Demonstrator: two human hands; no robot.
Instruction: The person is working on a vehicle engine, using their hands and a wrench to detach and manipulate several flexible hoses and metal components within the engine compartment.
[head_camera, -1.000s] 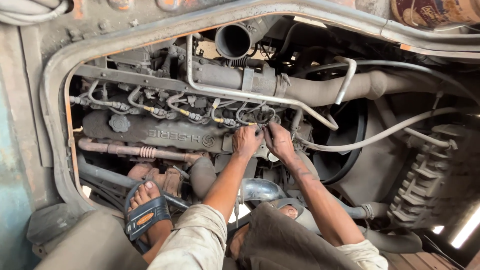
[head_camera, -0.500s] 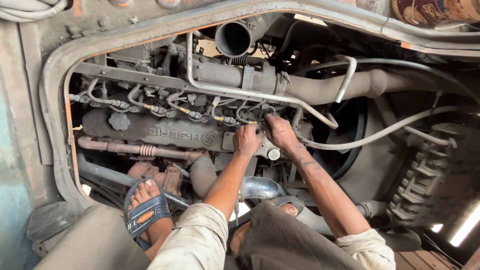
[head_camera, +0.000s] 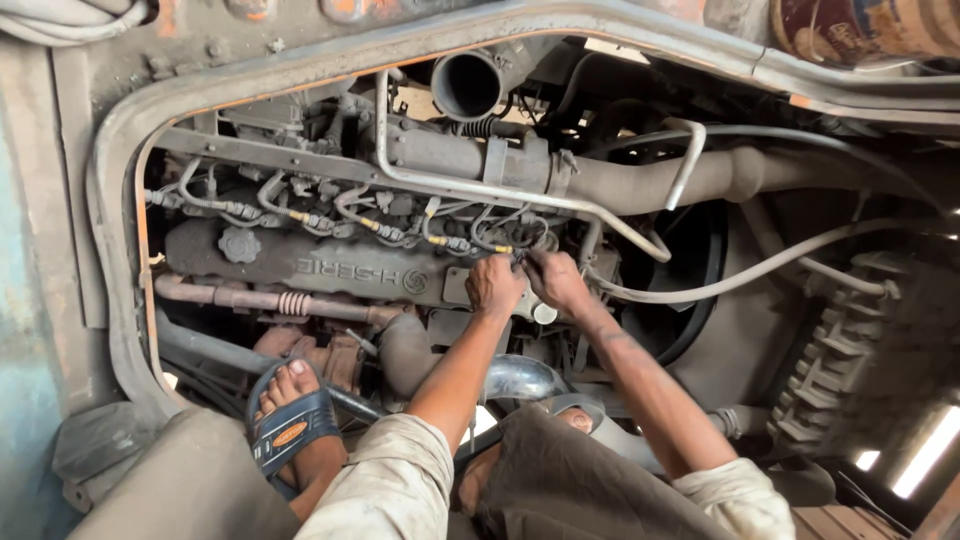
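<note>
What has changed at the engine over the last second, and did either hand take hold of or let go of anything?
Very little. Both hands stay together at the thin fuel lines by the end of the valve cover. The left hand and right hand shifted only slightly; their fingertips are too small to show a new grip or a release. The sandalled foot remains on the pipes below.

Both hands' fingers (head_camera: 528, 262) hide whatever small engine part they pinch; grip unreadable.

left hand (head_camera: 494, 285): arm outstretched, fingers curled, knuckles up; right hand (head_camera: 556, 280): arm outstretched, fingers pinched, beside left
</note>
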